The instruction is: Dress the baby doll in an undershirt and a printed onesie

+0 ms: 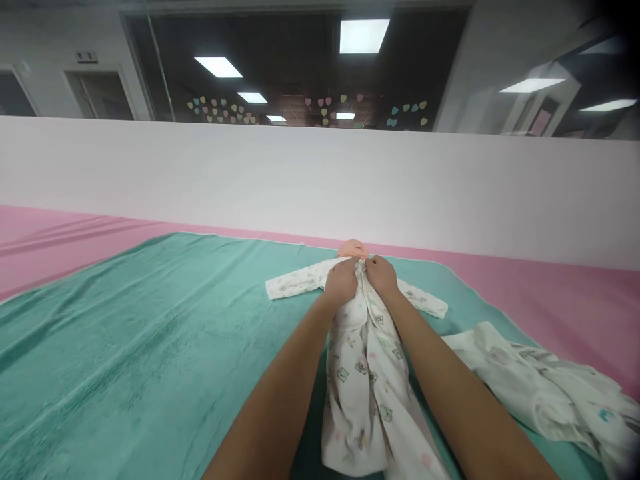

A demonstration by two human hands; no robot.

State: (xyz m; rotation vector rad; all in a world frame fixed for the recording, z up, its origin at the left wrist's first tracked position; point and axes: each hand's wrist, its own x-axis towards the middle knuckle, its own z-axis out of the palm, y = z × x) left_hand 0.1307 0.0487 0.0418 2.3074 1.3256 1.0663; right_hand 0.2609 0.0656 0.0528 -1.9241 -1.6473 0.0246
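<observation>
A doll lies on its back on the teal blanket [165,347], its head [353,249] at the far end. It wears a white baby gown [350,360] printed with small animals, both sleeves spread out to the sides. My left hand [342,281] is closed on the gown's front edge just below the neck. Beside it, my right hand [382,275] pinches the opposite edge at the collar. Below my hands the two front panels hang side by side toward me. The doll's body is hidden under the cloth, and my fingertips are partly hidden.
A crumpled pile of white printed clothes [545,387] lies on the blanket at the right. Pink cloth [565,300] shows beyond the blanket's edges. A low white wall [300,177] runs across the back, with a dark window [295,60] above it.
</observation>
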